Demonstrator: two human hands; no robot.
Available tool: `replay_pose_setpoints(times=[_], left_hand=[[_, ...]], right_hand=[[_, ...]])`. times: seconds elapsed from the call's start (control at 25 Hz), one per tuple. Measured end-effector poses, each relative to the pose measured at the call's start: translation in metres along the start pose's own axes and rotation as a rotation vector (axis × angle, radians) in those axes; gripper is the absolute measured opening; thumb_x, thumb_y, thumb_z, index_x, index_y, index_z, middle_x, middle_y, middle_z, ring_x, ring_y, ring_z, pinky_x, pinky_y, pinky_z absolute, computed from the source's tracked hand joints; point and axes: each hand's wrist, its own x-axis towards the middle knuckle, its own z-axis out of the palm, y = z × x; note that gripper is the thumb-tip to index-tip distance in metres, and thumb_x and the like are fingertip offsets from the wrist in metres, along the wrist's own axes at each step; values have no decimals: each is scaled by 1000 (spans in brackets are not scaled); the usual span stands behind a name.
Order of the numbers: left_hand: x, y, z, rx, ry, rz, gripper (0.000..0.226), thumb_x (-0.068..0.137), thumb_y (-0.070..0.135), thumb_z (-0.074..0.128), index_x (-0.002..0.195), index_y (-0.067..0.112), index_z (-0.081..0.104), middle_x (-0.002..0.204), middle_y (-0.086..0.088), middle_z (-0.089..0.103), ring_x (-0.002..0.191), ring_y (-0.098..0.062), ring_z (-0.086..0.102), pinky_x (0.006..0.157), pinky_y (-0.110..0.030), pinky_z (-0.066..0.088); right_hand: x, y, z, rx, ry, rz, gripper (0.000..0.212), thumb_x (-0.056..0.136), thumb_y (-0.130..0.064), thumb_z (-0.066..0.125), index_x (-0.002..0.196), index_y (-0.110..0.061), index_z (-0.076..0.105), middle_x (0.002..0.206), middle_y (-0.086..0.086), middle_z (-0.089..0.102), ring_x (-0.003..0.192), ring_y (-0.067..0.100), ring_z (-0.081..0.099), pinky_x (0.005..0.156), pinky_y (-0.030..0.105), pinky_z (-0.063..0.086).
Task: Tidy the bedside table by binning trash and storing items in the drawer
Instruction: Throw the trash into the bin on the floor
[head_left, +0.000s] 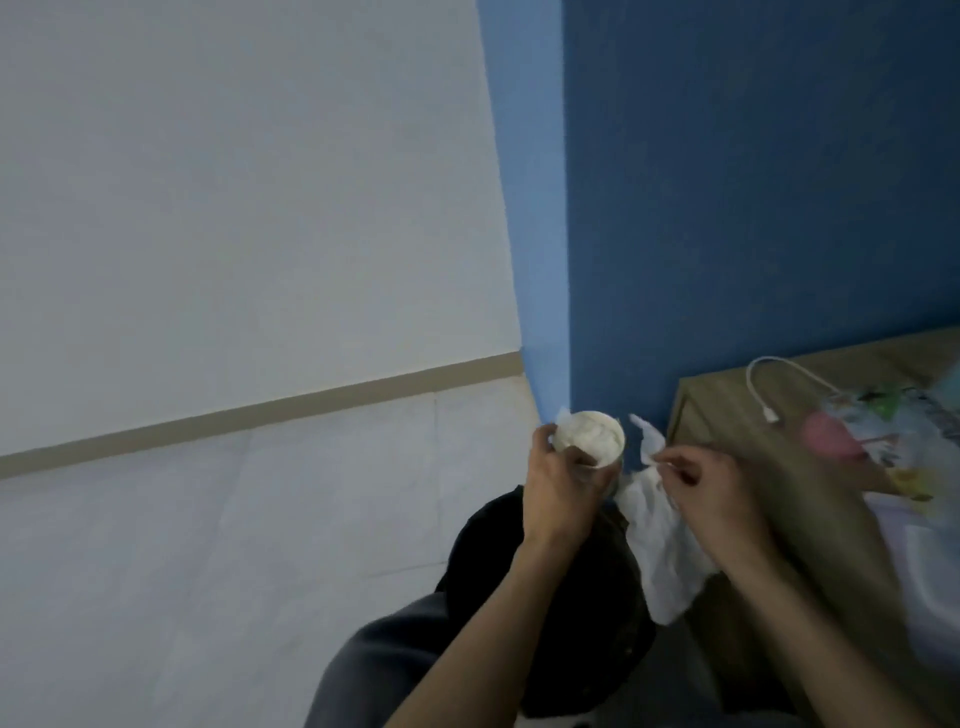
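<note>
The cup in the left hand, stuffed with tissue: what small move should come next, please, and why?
Probably lower the cup into the black bin: the left hand holds it right above the bin, and the right hand holds a tissue beside it.

You are standing in a home bedroom: a wood-grain bedside table (737, 415) is sitting at the right of the frame against a deep blue painted wall (753, 182), with a white charging cable (779, 371) lying on it, and pale floor tiles (208, 545) are filling the lower left.
</note>
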Motion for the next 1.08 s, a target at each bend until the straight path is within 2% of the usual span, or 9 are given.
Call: replay_pose_setpoints(times=[0.12, 0.28, 0.44, 0.56, 0.64, 0.76, 0.84, 0.92, 1.08], left_hand=[[-16, -70, -7, 102, -58, -191, 41, 79, 36, 68, 100, 0, 70, 139, -2, 40, 109, -23, 58, 94, -28, 48], [-36, -149, 2, 174, -160, -356, 44, 81, 41, 65, 103, 3, 70, 139, 0, 37, 114, -20, 53, 95, -27, 48], [-40, -197, 18, 196, -223, -422, 43, 80, 43, 64, 101, 6, 70, 137, 3, 37, 110, -17, 55, 92, -27, 50], [-36, -216, 27, 215, -255, -420, 43, 80, 45, 63, 102, 10, 70, 141, 5, 34, 113, -14, 53, 92, -25, 49], [-33, -220, 32, 190, -287, -427, 40, 81, 40, 62, 111, 13, 66, 147, 5, 27, 128, -16, 42, 103, -25, 39], [-26, -214, 33, 173, -319, -445, 34, 84, 34, 55, 114, 18, 62, 141, -4, 39, 139, -23, 30, 115, -27, 17], [-18, -199, 30, 164, -294, -405, 38, 85, 34, 55, 120, 18, 60, 148, -7, 33, 141, -23, 24, 114, -29, 20], [-9, -176, 27, 160, -267, -297, 39, 86, 34, 58, 122, 17, 59, 148, -6, 35, 138, -21, 29, 110, -27, 29], [10, -108, 34, 73, -216, -31, 25, 86, 22, 58, 109, 14, 62, 118, -4, 57, 114, -20, 51, 100, -29, 39]], right_hand=[[-10, 24, 56, 39, -108, 106, 17, 81, 2, 61, 92, -7, 70, 92, 13, 71, 81, 24, 64, 67, 25, 49], [-19, 65, 119, 42, -292, 338, 24, 86, 3, 54, 105, -4, 67, 101, 10, 64, 90, 25, 60, 80, 31, 46], [-13, 104, 165, 134, -401, 580, 27, 85, 8, 53, 95, -14, 64, 118, 22, 61, 102, 31, 58, 94, 41, 46], [-7, 119, 186, 260, -470, 737, 26, 89, 9, 45, 110, 0, 57, 115, 18, 53, 101, 29, 49, 77, 29, 49], [-7, 125, 192, 192, -548, 716, 34, 91, 6, 44, 124, 2, 51, 117, 15, 49, 100, 28, 49, 65, 24, 48], [-8, 124, 194, 65, -502, 639, 41, 89, 3, 46, 128, -7, 53, 135, 16, 49, 118, 31, 51, 90, 34, 45], [-7, 111, 186, 72, -486, 562, 40, 89, 1, 47, 128, -7, 54, 135, 15, 52, 122, 29, 50, 102, 35, 38], [-5, 91, 169, 56, -454, 479, 38, 89, 1, 48, 125, -6, 56, 129, 11, 57, 120, 24, 51, 102, 31, 37], [-1, 42, 95, 59, -171, 246, 29, 83, 6, 54, 108, -3, 64, 102, 5, 64, 98, 22, 61, 80, 16, 42]])
